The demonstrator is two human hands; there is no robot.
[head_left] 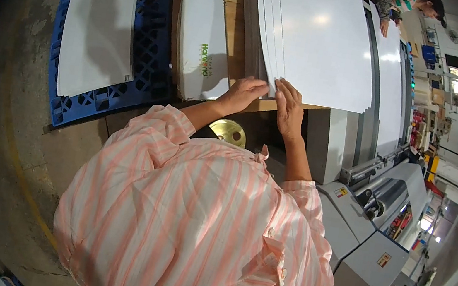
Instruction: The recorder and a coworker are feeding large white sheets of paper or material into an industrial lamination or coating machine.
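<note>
Large glossy white sheets [326, 45] lie fanned in a stack in front of me, several left edges stepped apart. My left hand [243, 94] is at the near left corner of the stack, its fingers closed together at the sheet edges. Right beside it, my right hand [288, 108] holds the near edge of the sheets by the same corner, thumb to the left and fingers upward. How many sheets are between the fingers cannot be made out.
A white-topped stack with printed marks [205, 33] stands left of the sheets. Farther left, a blue plastic pallet [154, 31] carries white sheets. A round yellow seat [228, 133] is below my hands. A grey machine with a roller [388, 197] stands right; another person's hand [383, 27] is at the far side.
</note>
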